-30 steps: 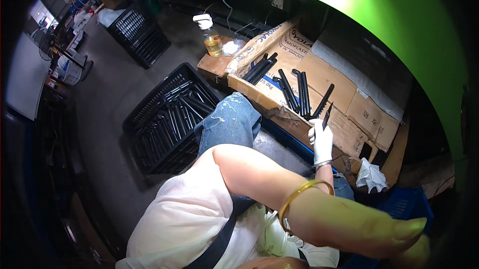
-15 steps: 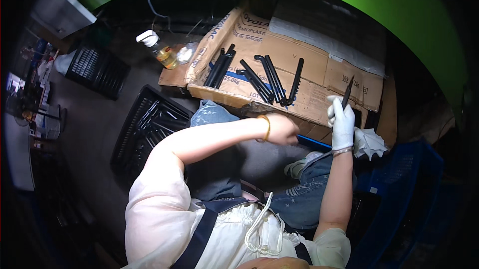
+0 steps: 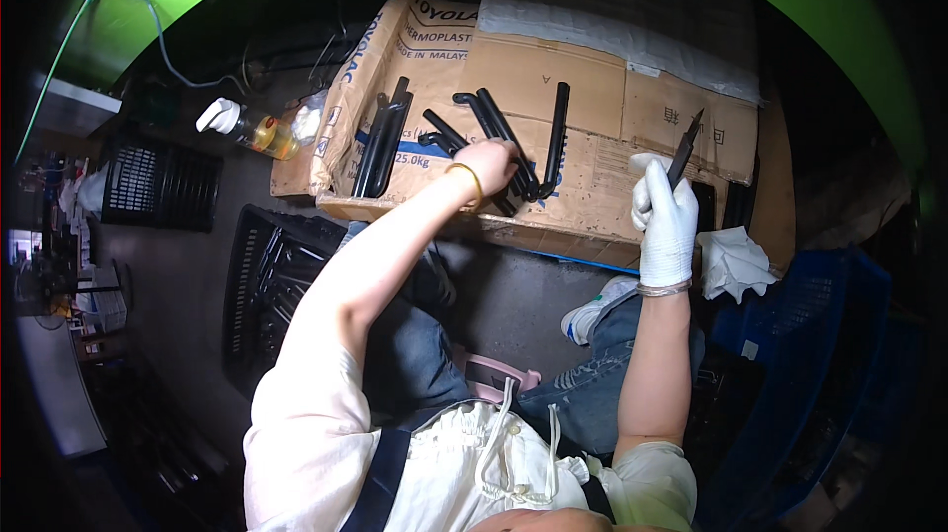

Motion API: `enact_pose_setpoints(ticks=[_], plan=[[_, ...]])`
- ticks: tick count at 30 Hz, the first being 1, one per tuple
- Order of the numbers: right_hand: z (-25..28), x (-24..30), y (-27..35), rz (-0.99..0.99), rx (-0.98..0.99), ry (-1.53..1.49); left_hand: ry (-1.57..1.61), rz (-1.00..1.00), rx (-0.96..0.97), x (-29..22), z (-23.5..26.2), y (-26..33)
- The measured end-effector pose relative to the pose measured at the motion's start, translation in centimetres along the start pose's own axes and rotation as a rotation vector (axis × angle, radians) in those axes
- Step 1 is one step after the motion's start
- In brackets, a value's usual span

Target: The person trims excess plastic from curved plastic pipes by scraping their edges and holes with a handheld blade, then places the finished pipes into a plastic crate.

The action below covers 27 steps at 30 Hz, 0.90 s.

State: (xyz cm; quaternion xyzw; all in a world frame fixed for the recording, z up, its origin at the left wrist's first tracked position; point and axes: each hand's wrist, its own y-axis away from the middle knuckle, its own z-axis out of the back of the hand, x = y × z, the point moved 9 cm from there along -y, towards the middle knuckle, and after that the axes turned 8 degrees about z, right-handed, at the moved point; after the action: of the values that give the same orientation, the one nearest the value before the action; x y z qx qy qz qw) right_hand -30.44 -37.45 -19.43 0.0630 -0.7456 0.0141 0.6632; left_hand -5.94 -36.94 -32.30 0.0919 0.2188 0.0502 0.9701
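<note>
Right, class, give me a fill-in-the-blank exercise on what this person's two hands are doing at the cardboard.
1. The right hand wears a white ____.
2. The left hand rests on long black parts lying on flattened ____.
3. The right hand holds a thin dark tool with its tip pointing ____.
4. The left wrist carries a gold-coloured ____.

Missing words: glove; cardboard; up; bangle

- The left hand (image 3: 491,162) covers the middle of the black curved parts (image 3: 494,142) beneath it; its grip cannot be told.
- The black crate (image 3: 267,285) is partly hidden by the arm, its contents too dark to tell.
- The blue basket (image 3: 829,335) fades into shadow.
</note>
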Motion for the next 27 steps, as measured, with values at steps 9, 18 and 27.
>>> enact_pose_setpoints(ticks=[9, 18, 27], plan=[[-0.1, 0.1, -0.4, -0.04, -0.016, -0.062, 0.113, 0.417, 0.224, -1.7, -9.3, -7.3], [4.9, -1.8, -3.0, 0.217, -0.123, 0.227, 1.072, 0.387, 0.497, -4.7, -7.6, -5.6], [3.9, -1.5, -1.6, -0.086, -0.112, -0.065, 1.088, -0.049, 0.992, -10.6, 3.6, 11.1]])
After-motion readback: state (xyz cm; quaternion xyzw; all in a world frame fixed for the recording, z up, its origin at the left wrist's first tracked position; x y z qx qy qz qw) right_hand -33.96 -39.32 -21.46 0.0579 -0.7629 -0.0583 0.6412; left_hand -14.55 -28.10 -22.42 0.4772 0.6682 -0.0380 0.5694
